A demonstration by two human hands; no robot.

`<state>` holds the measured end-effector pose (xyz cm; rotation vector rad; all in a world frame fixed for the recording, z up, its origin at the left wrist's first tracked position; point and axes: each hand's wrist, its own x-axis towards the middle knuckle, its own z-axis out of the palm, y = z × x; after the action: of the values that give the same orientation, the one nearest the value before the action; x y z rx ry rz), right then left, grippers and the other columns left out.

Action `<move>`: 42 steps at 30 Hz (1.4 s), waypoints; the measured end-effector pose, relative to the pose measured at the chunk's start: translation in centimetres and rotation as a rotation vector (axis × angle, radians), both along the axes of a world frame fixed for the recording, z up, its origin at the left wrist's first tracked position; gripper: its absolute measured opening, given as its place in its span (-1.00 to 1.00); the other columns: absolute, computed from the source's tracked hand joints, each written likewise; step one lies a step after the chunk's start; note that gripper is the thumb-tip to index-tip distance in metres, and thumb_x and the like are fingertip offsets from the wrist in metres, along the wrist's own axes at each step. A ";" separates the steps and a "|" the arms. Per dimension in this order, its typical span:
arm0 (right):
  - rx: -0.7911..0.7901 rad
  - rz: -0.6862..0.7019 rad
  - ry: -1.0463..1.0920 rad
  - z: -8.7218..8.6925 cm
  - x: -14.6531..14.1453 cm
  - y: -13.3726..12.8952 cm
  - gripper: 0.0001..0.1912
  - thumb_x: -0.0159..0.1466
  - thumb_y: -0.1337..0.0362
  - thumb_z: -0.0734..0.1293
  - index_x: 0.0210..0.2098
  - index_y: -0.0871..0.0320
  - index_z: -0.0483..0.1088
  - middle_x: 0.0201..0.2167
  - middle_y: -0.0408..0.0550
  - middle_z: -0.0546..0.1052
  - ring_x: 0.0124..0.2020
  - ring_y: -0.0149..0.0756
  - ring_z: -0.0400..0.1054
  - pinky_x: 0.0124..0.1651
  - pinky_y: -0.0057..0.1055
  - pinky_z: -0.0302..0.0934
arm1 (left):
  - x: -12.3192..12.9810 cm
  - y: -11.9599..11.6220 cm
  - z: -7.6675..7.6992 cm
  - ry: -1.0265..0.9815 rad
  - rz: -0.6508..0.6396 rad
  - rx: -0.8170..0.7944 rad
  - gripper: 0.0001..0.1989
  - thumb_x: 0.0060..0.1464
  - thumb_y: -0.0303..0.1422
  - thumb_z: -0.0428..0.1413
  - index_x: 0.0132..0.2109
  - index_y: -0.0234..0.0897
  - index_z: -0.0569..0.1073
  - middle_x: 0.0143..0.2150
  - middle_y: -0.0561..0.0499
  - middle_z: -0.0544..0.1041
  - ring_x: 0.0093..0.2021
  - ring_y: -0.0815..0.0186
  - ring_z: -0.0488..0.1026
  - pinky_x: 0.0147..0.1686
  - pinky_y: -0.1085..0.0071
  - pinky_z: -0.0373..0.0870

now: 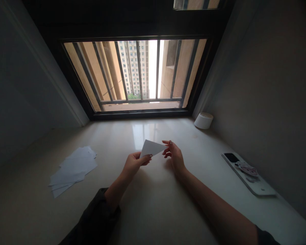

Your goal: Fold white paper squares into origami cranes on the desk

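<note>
Folded paper triangle (152,148) in left hand (135,163), tip just beside right hand (174,157), both above stone ledge (153,207). Loose paper sheets (72,170) on ledge, left. Round canister (203,120) back right, below barred window (135,73). Phone (231,157) on flat tray (255,183), right, along wall (260,85).

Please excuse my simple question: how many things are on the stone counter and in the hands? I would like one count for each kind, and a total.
Folded white paper triangle: 1
Pile of white paper sheets: 1
White round canister: 1
Black phone: 1
Small printed item: 1
White flat board: 1
Total: 6
</note>
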<state>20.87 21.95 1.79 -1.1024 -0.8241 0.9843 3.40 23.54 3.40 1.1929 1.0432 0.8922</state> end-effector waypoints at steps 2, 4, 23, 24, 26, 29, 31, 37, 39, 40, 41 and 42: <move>0.010 0.097 -0.089 0.0 0.0 0.0 -0.51 0.05 -0.12 0.32 -0.24 0.16 0.45 -0.55 -0.11 0.44 -0.57 -0.36 0.27 -0.54 -0.43 0.11 | -0.1 0.1 0.0 0.008 -0.033 0.001 -0.69 -0.22 -0.22 0.28 -0.33 -0.36 0.57 -0.44 -0.09 0.55 -0.46 0.31 0.43 -0.36 0.39 0.37; -0.017 0.155 -0.168 -0.1 -0.1 -0.1 -0.60 0.00 -0.06 0.39 -0.38 0.17 0.47 -0.61 -0.14 0.43 -0.59 -0.38 0.24 -0.54 -0.44 0.09 | -0.3 0.1 0.2 0.034 -0.030 0.012 -0.68 -0.22 -0.21 0.28 -0.32 -0.36 0.56 -0.44 -0.10 0.54 -0.45 0.30 0.44 -0.38 0.39 0.37; -0.051 0.299 -0.052 0.2 -2.4 -1.7 -0.69 0.03 0.03 0.41 -0.54 0.17 0.42 -0.55 -0.06 0.55 -0.63 -0.44 0.20 -0.53 -0.45 0.06 | 0.2 -0.1 0.0 -0.082 0.174 0.029 -0.73 -0.20 -0.18 0.27 -0.45 -0.34 0.55 -0.48 -0.05 0.54 -0.38 0.30 0.47 -0.30 0.39 0.36; -0.055 0.312 -0.056 0.3 -2.4 -1.7 -0.68 0.03 0.03 0.41 -0.56 0.17 0.41 -0.55 -0.06 0.55 -0.63 -0.44 0.20 -0.53 -0.45 0.05 | 0.1 0.0 0.1 -0.107 0.203 0.011 -0.73 -0.22 -0.19 0.28 -0.47 -0.34 0.54 -0.49 -0.05 0.53 -0.38 0.30 0.47 -0.31 0.39 0.36; -0.059 0.332 -0.058 0.4 -2.5 -1.7 -0.67 0.04 0.03 0.41 -0.60 0.17 0.37 -0.58 -0.06 0.54 -0.65 -0.45 0.18 -0.55 -0.46 0.04 | -0.1 0.2 0.3 -0.160 0.265 -0.027 -0.72 -0.25 -0.19 0.30 -0.47 -0.34 0.53 -0.49 -0.04 0.52 -0.37 0.30 0.46 -0.32 0.40 0.36; -0.054 0.361 -0.062 0.5 -2.7 -1.7 -0.66 0.05 0.05 0.41 -0.62 0.16 0.35 -0.59 -0.07 0.54 -0.66 -0.46 0.16 -0.56 -0.47 0.02 | -0.5 0.5 0.6 -0.214 0.341 -0.070 -0.70 -0.29 -0.19 0.32 -0.44 -0.34 0.52 -0.45 -0.04 0.52 -0.33 0.29 0.47 -0.29 0.39 0.35; -0.049 0.376 -0.058 0.5 -2.7 -1.6 -0.67 0.06 0.05 0.40 -0.61 0.17 0.35 -0.58 -0.06 0.55 -0.66 -0.47 0.16 -0.56 -0.47 0.03 | -0.6 0.7 0.7 -0.226 0.380 -0.079 -0.68 -0.29 -0.18 0.31 -0.43 -0.33 0.52 -0.42 -0.05 0.53 -0.30 0.27 0.48 -0.27 0.37 0.34; -0.055 0.390 -0.054 0.1 -2.8 -1.3 -0.67 0.03 0.02 0.41 -0.57 0.17 0.39 -0.54 -0.03 0.56 -0.64 -0.44 0.21 -0.53 -0.47 0.09 | -0.6 0.7 0.7 -0.256 0.463 -0.098 -0.64 -0.32 -0.17 0.32 -0.38 -0.35 0.53 -0.38 -0.06 0.52 -0.28 0.28 0.46 -0.23 0.37 0.34; -0.057 0.389 -0.057 0.0 -2.8 -1.2 -0.66 0.02 0.01 0.42 -0.57 0.18 0.39 -0.55 -0.03 0.56 -0.64 -0.44 0.22 -0.54 -0.46 0.10 | -0.4 0.7 0.7 -0.270 0.482 -0.112 -0.63 -0.34 -0.18 0.33 -0.40 -0.36 0.52 -0.38 -0.07 0.51 -0.30 0.30 0.44 -0.25 0.38 0.34; -0.054 0.390 -0.056 0.0 -2.8 -1.1 -0.66 0.02 0.01 0.42 -0.58 0.18 0.39 -0.55 -0.03 0.56 -0.65 -0.44 0.22 -0.54 -0.46 0.11 | -0.4 0.7 0.7 -0.278 0.488 -0.117 -0.64 -0.35 -0.18 0.34 -0.41 -0.36 0.52 -0.38 -0.07 0.50 -0.31 0.31 0.44 -0.26 0.39 0.33; -0.049 0.392 -0.054 0.0 -2.8 -1.1 -0.66 0.02 0.01 0.42 -0.58 0.18 0.39 -0.55 -0.03 0.56 -0.64 -0.44 0.23 -0.54 -0.46 0.12 | -0.4 0.7 0.7 -0.287 0.492 -0.120 -0.64 -0.36 -0.19 0.35 -0.42 -0.36 0.52 -0.39 -0.06 0.50 -0.32 0.31 0.43 -0.27 0.40 0.33; -0.043 0.395 -0.051 0.0 -2.8 -1.1 -0.66 0.02 0.02 0.42 -0.58 0.18 0.38 -0.56 -0.03 0.56 -0.64 -0.44 0.24 -0.53 -0.46 0.12 | -0.3 0.7 0.7 -0.295 0.496 -0.122 -0.64 -0.37 -0.20 0.35 -0.43 -0.36 0.51 -0.40 -0.06 0.49 -0.33 0.32 0.42 -0.28 0.41 0.33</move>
<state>18.11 20.84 1.74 -1.0238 -1.0926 1.3098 3.07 24.25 4.12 0.6782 1.1494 1.3234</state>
